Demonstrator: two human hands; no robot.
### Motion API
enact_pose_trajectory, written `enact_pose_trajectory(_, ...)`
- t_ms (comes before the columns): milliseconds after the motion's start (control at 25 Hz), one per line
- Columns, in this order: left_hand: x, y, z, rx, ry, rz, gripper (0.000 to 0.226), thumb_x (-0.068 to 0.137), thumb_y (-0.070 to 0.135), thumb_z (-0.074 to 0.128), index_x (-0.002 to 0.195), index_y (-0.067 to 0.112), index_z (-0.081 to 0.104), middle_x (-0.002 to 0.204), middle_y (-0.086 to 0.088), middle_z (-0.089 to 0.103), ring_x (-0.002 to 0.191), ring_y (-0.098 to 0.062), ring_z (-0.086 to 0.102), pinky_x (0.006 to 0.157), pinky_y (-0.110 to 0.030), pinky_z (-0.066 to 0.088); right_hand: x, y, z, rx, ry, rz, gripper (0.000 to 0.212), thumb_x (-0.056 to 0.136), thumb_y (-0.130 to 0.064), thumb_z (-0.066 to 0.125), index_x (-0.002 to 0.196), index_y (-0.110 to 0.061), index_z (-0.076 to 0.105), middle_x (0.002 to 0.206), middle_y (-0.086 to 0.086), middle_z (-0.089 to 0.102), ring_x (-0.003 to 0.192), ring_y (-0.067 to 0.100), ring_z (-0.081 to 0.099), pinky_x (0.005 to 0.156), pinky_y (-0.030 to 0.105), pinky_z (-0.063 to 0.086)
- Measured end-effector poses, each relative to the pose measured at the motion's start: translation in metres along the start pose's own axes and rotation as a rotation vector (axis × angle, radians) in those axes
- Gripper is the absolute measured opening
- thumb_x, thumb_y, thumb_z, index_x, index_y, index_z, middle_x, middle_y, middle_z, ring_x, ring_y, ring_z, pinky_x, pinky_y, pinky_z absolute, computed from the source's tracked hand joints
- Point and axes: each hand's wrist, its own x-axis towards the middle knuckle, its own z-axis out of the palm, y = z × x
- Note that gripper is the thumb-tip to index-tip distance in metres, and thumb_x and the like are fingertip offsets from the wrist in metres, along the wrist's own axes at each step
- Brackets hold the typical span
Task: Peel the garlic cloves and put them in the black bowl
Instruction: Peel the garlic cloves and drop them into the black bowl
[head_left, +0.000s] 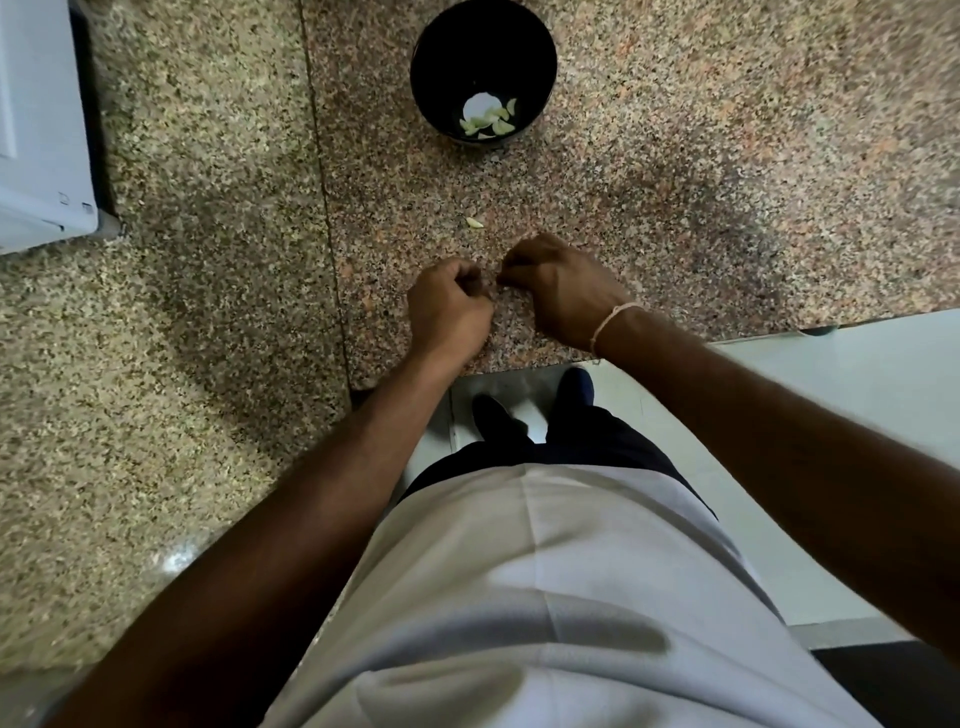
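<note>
The black bowl (540, 57) stands at the far middle of the granite counter, with several peeled garlic cloves (488, 122) lying in its bottom. One loose garlic clove (474, 222) lies on the counter between the bowl and my hands. My left hand (449, 306) and my right hand (558, 291) are close together near the counter's front edge, fingers curled, fingertips meeting. They pinch a small garlic clove between them, almost wholly hidden by the fingers.
A white appliance (41, 130) sits at the far left of the speckled counter (727, 182). A seam runs down the counter left of my hands. The counter's front edge is just under my wrists, with the pale floor (831, 415) and my feet below.
</note>
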Motion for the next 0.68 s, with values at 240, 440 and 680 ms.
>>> enact_pose_trajectory(240, 0.002, 0.015, 0.022, 0.153, -0.094, 0.08, 0.019, 0.085, -0.008, 0.066, 0.096, 0.007, 0.069, 0.085, 0.001, 0.064, 0.072, -0.012, 0.056, 0.053, -0.015, 0.04, -0.029, 0.013, -0.011, 0.159, 0.155, 0.65, 0.037, 0.088, 0.004, 0.058, 0.119, -0.01, 0.074, 0.116, 0.016, 0.064, 0.099, 0.032, 0.065, 0.082, 0.027, 0.048)
enact_pose_trajectory(440, 0.005, 0.034, 0.035, 0.053, -0.15, 0.075, 0.024, 0.087, 0.003, 0.073, 0.107, 0.016, 0.073, 0.096, 0.008, 0.07, 0.088, -0.009, 0.067, 0.076, -0.025, 0.058, -0.015, -0.013, 0.002, 0.216, 0.187, 0.598, 0.019, 0.095, -0.009, 0.059, 0.103, -0.011, 0.076, 0.1, 0.01, 0.062, 0.083, 0.022, 0.058, 0.072, 0.027, 0.047)
enact_pose_trajectory(680, 0.005, 0.019, 0.025, 0.102, -0.108, 0.046, 0.033, 0.088, -0.008, 0.067, 0.114, 0.012, 0.071, 0.099, 0.006, 0.066, 0.091, -0.01, 0.064, 0.071, -0.018, 0.055, -0.027, 0.0, 0.002, 0.172, 0.208, 0.695, 0.02, 0.097, -0.004, 0.06, 0.107, -0.011, 0.076, 0.107, 0.011, 0.061, 0.092, 0.022, 0.057, 0.077, 0.024, 0.038)
